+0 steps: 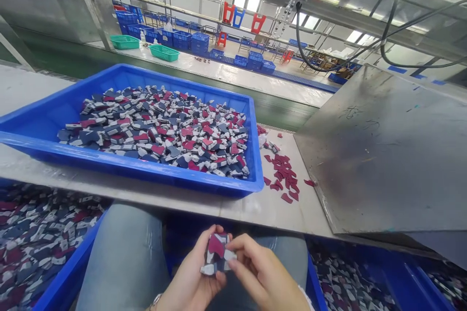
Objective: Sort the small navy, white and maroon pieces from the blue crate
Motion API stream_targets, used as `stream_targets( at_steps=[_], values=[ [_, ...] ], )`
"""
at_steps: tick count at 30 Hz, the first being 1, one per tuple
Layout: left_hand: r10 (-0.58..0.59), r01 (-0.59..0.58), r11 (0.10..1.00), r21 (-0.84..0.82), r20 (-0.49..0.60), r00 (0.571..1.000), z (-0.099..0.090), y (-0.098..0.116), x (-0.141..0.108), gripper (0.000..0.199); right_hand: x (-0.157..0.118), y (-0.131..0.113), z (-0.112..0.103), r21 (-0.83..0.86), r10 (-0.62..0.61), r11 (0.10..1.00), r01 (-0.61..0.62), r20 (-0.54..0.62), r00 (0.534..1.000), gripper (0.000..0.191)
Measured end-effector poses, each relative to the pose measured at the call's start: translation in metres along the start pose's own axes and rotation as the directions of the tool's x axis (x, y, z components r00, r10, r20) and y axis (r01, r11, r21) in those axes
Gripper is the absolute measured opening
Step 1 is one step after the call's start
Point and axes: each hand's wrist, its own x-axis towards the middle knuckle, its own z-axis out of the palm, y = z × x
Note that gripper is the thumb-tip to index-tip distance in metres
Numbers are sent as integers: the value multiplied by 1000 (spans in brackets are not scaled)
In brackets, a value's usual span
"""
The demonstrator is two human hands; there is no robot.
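Over the blue denim lap (122, 257), the left hand (199, 267) cups small, blocky maroon, white and dark-grey pieces (216, 245); the right hand (264, 272) pinches their edge. Likely light and stiff, best held by the sides

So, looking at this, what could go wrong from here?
The left hand holds several small pieces with the right hand touching them, so one might slip and drop between the knees. Dark red pieces lie loose on the table beside the blue tray, so a bump could scatter them.
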Motion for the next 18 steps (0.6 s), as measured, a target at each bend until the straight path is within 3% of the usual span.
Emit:
stream_targets(
  at_steps=[3, 8, 14, 18],
  values=[
    [72, -66, 991, 113, -53, 996, 3, 0, -6, 31, 7, -7, -6, 114, 33, 993, -31, -17, 999, 13],
    [-47, 52, 986, 157, -37, 998, 2, -6, -9, 36, 23, -15, -10, 297, 30, 954, -40, 38, 999, 18],
    [-85, 88, 983, 159, -26, 996, 2, -4, -13, 38, 36, -15, -13, 265, 17, 964, -17, 3, 1000, 18],
    [-98, 97, 980, 174, -1, 995, 0, -2, -13, 42, 43, -15, -15, 322, 16, 946, -35, 60, 998, 29]
  ],
)
